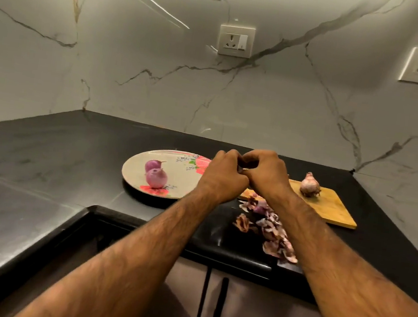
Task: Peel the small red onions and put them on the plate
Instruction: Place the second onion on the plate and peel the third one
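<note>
Two peeled onions (156, 177) lie on the plate (133, 165); a third onion is seemingly being peeled.
Left hand (222, 179) and right hand (266, 173) grip it, nearly hidden, beside the plate; next it likely goes there.

Two peeled, glossy purple onions (156, 177) sit touching on a round cream floral plate (182, 174); one unpeeled papery-brown onion (310, 185) lies well to the right.

No legible text anywhere; small dark marks on plate (135, 167) too blurred to read
</note>
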